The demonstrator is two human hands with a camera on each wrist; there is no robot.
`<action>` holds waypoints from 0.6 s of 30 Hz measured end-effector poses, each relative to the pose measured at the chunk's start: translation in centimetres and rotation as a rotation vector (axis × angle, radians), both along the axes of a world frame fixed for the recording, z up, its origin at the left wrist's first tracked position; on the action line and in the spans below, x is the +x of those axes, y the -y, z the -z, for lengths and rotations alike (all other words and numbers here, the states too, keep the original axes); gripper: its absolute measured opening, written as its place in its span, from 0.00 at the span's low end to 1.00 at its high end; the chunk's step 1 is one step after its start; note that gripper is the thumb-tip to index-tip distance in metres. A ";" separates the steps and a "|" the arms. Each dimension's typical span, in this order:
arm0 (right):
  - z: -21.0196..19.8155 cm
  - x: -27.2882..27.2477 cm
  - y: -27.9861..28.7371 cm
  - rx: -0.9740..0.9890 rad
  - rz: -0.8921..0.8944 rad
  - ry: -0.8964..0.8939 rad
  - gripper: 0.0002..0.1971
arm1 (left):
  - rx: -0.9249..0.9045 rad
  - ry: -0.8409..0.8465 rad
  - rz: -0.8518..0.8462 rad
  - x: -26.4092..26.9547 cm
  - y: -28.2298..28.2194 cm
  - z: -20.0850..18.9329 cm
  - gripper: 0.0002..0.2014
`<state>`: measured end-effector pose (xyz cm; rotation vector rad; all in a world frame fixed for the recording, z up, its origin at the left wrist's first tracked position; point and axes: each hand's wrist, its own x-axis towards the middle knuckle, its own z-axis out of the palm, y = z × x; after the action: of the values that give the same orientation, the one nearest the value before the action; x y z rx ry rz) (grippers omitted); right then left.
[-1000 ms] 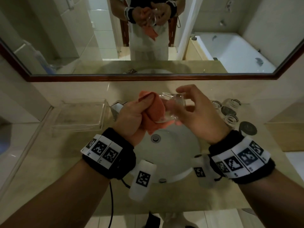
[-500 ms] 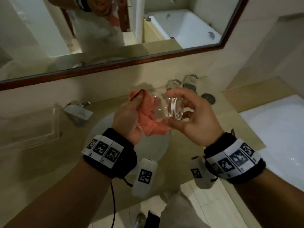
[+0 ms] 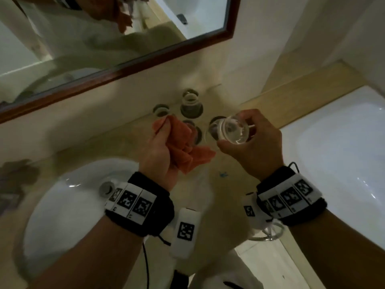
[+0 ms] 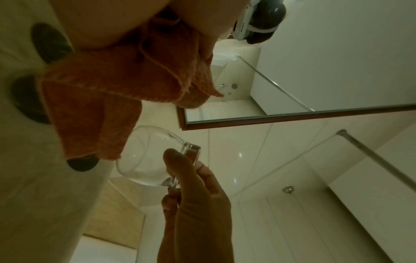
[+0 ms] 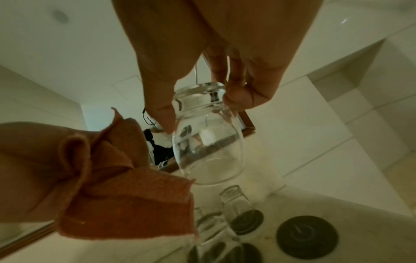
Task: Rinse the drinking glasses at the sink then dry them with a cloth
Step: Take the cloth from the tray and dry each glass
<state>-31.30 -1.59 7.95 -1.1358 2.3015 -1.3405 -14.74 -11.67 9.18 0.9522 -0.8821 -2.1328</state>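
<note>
A clear, rounded drinking glass with a thick base (image 3: 231, 131) is held by the right hand (image 3: 253, 147) above the beige stone bench (image 3: 104, 147), to the right of the white oval sink (image 3: 68, 197) and before the bench's back edge. From the head view the mouth of the glass is seen turned towards the camera, and the fingers are curled behind it. The right wrist view makes the grip plainer: the thick base (image 5: 200, 97) is pinched between the thumb (image 5: 162, 106) and the curled fingers (image 5: 238, 92), while the wide mouth points down towards the bench, free of any touch. In the left wrist view the same glass (image 4: 146, 158) is shown from the side, with only its base end inside the right hand (image 4: 193, 204).

A crumpled orange cloth (image 3: 185, 147) is gripped in the closed fingers of the left hand (image 3: 158, 151). In the head view the cloth is seen just beside the glass. In the right wrist view a corner of the cloth (image 5: 126, 194) overlaps the rim of the glass; whether it touches cannot be told.

Near the back edge of the bench, other clear glasses (image 5: 234, 199) are standing on dark round coasters (image 5: 246, 222), and one bare coaster (image 5: 307, 234) is shown only clearly by the right wrist view. A mirror with a dark wooden frame (image 3: 125, 67) hangs above the back edge.
</note>
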 end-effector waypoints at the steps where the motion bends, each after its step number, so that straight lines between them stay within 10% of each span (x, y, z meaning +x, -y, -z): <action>1: 1.0 -1.6 0.7 0.013 -0.004 -0.014 0.28 | -0.002 -0.021 0.007 -1.6 0.3 0.6 0.25; 18: 12.4 -10.8 9.2 0.217 -0.133 0.047 0.39 | 0.036 -0.002 -0.001 -10.7 5.4 7.0 0.27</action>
<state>-42.12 -10.76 -4.45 -1.1500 2.2307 -1.0304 -25.41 -17.06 2.20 0.9686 -0.8440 -2.1550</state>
